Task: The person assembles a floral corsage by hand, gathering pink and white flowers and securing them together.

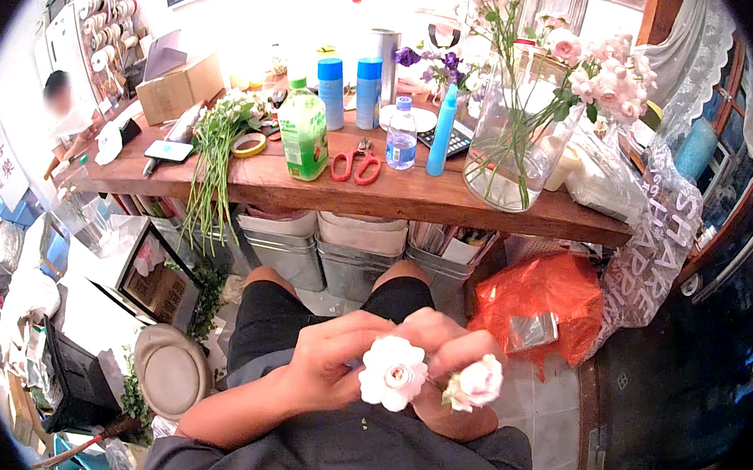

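Note:
Above my lap, both hands are close together around two pale pink roses. My left hand (pixel 328 356) is closed with its fingertips at the edge of a wide-open rose (pixel 393 374), whose petals are spread flat around the centre. My right hand (pixel 456 345) curls its fingers around the stems, and a smaller, more cupped rose (pixel 474 383) sticks out beside it. Most of the stems are hidden by my fingers. A tiny pale fragment (pixel 364 423) lies on my dark shirt.
On the wooden table (pixel 352 202) stand a glass vase of pink roses (pixel 509 148), a green bottle (pixel 302 134), blue spray cans (pixel 330 94) and red-handled scissors (pixel 356 163). Green stems (pixel 214 172) hang over its edge. Metal bins (pixel 361 260) and an orange bag (pixel 541 303) sit below. A person (pixel 68 123) is far left.

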The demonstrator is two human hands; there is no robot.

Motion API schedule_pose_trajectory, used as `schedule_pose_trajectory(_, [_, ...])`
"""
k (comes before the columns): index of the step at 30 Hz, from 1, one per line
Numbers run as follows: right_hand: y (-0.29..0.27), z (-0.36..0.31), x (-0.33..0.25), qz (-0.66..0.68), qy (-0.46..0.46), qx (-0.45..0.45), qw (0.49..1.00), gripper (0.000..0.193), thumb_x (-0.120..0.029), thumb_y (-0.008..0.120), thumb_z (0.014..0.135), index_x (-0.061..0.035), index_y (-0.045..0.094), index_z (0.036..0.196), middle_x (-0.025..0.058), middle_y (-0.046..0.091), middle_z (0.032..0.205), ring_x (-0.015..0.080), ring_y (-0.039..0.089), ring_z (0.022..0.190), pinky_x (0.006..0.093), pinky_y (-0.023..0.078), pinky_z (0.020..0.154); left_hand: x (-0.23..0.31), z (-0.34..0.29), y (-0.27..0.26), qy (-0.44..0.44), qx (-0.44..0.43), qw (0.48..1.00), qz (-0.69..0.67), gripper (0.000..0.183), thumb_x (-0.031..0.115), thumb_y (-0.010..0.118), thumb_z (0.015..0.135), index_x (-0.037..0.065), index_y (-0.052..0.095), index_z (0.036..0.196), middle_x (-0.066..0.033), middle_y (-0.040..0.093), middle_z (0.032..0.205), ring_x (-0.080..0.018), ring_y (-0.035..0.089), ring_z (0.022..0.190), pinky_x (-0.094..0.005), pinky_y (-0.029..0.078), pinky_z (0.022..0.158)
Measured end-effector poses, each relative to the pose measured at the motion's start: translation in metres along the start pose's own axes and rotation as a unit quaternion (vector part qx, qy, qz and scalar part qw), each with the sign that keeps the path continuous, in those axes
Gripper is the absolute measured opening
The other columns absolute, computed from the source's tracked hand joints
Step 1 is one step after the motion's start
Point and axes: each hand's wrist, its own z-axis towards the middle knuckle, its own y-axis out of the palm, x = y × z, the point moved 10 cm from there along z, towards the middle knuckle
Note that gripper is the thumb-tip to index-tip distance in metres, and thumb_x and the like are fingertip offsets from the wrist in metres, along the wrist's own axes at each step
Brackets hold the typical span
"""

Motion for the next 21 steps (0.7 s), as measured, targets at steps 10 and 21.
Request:
schedule_pose_trajectory(10, [-0.004,0.005,0.005,-0.003,-0.003,0.010,1.000,0.063,0.001,0.089,0.079,0.0091,0.058,0.134,0.0319,0.067,0.129,0.0340,0.068,0.121,0.0450,0.053,0.105,-0.038,0.002,-0.021,-0.101,0.128,0.981,-0.109,0.014,0.002,0.069,0.100,-0.002,0.071,0.114,-0.0071,0.073,0.099,-0.0121,0.067,0.089,-0.0286,0.054,0.078])
schedule_pose_trajectory(21, [-0.017,0.021,-0.061,-0.275,-0.161,0.020,0.948,0.021,-0.010,0.079,0.088,0.0059,0.072,0.100,0.0185,0.074,0.090,0.0334,0.072,0.081,0.0437,0.058,0.075,-0.023,0.039,0.035,-0.121,0.013,0.976,-0.178,0.016,0.004,0.072,0.095,0.002,0.073,0.111,-0.0122,0.075,0.108,-0.0274,0.073,0.099,-0.0379,0.055,0.089])
